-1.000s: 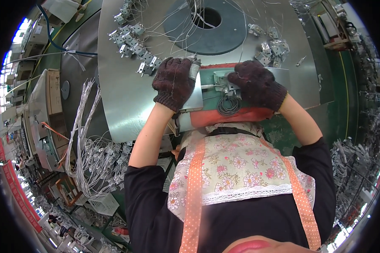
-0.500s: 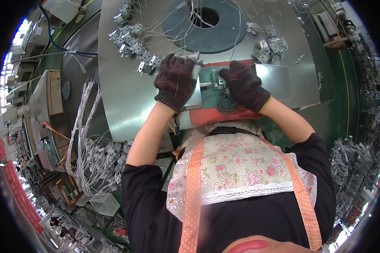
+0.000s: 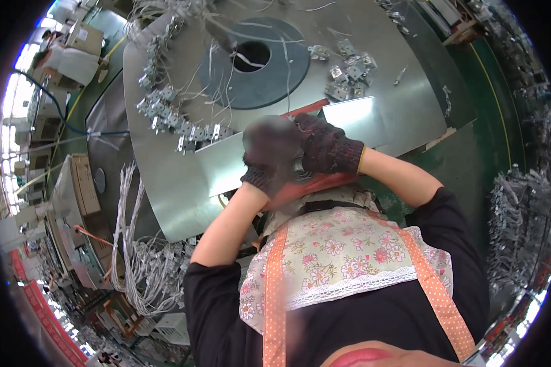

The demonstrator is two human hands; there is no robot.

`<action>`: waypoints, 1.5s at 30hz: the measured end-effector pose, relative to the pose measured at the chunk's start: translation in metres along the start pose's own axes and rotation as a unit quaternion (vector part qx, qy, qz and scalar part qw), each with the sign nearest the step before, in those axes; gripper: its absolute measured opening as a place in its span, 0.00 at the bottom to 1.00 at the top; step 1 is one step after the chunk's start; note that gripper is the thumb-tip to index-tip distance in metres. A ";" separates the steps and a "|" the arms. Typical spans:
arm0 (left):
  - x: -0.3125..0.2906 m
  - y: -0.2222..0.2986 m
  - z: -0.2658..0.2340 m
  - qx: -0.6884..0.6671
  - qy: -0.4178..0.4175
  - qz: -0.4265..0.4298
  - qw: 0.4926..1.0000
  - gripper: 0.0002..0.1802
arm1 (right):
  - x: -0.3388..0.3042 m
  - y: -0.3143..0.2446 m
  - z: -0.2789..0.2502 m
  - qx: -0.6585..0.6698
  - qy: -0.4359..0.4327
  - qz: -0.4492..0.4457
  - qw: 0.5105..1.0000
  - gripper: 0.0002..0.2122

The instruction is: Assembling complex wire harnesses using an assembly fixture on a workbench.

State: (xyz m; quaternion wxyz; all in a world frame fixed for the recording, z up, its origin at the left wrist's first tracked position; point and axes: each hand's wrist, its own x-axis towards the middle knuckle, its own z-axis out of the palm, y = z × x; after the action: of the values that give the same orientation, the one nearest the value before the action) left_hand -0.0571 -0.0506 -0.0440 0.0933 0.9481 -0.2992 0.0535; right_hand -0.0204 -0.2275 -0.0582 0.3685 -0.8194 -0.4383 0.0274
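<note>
My gloved left hand [image 3: 266,153] and gloved right hand [image 3: 327,145] come together over the near edge of the metal table, both in dark maroon knit gloves. A grey blur covers the left hand's fingers, so their pose does not show. The right hand's fingers are curled against the left hand, and whatever they hold is hidden. Part of a coil of thin grey cable [image 3: 301,174] shows between the hands, above a red cloth or pad [image 3: 324,182] at my waist.
A dark grey disc with a central hole [image 3: 288,79] lies on the metal table [image 3: 171,199]. Small metal switch-like parts with wires [image 3: 159,104] curve along its left; more metal parts [image 3: 352,70] lie right. Wire bundles [image 3: 122,244] hang at the left. A shiny plate [image 3: 349,110] sits beside my right hand.
My left hand has moved right and down to meet my right hand, covering the small metal bracket part seen between them before. The view has turned, shifting the table and disc.
</note>
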 end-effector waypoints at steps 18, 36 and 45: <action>-0.015 -0.008 0.028 0.015 0.013 -0.067 0.998 0.32 | -0.034 0.142 -0.110 -0.106 0.097 0.142 0.979 0.22; -0.018 -0.012 0.030 0.009 -0.002 -0.073 0.997 0.34 | -0.014 0.159 -0.089 -0.199 0.010 0.259 0.945 0.26; -0.018 -0.014 0.031 0.014 0.010 -0.057 0.998 0.34 | -0.027 0.191 -0.076 -0.230 0.177 0.154 0.945 0.25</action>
State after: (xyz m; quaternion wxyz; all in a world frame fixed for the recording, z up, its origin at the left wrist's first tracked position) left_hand -0.0627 -0.0359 -0.0786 0.0857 0.9643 -0.2427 0.0615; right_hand 0.1250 -0.3572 -0.1304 0.2331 -0.9309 -0.2291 -0.1630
